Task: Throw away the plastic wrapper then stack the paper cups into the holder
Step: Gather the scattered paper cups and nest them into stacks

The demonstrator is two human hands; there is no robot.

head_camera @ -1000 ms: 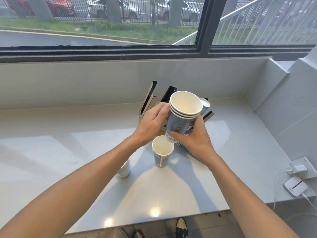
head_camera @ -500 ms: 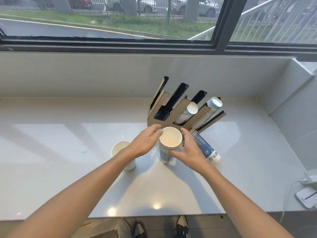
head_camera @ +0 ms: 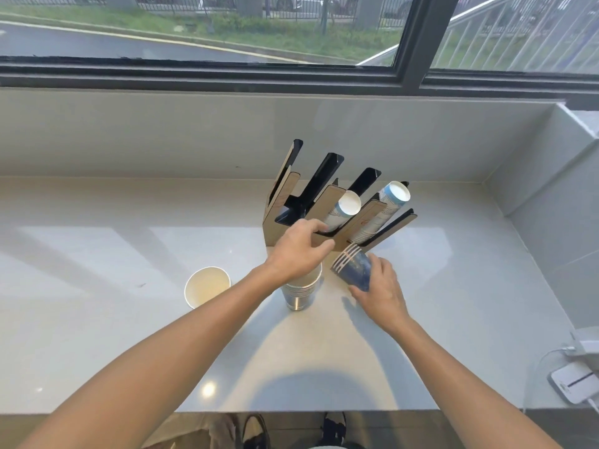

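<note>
A wooden and black cup holder [head_camera: 282, 202] stands at the back of the white counter [head_camera: 97, 254]. Two of its slanted slots hold cup stacks [head_camera: 346, 209], [head_camera: 387, 205]. An upright stack of paper cups [head_camera: 299, 293] stands in front of the holder, with my left hand [head_camera: 298, 251] just above its rim, fingers apart and holding nothing. My right hand [head_camera: 379, 290] grips a short stack of blue cups [head_camera: 351, 268] that lies tilted on the counter beside the holder's base. A single cup [head_camera: 207, 286] stands open to the left. No plastic wrapper is in view.
A white device [head_camera: 572, 380] and a plug with a cable [head_camera: 580, 346] lie at the counter's right end. A low wall under the window backs the counter, and a side wall closes it on the right. The counter's front edge runs along the bottom, with shoes below it.
The stack held up in both hands a second ago now stands on the counter. My left hand has lifted off it, and my right hand has moved right onto the lying blue stack.
</note>
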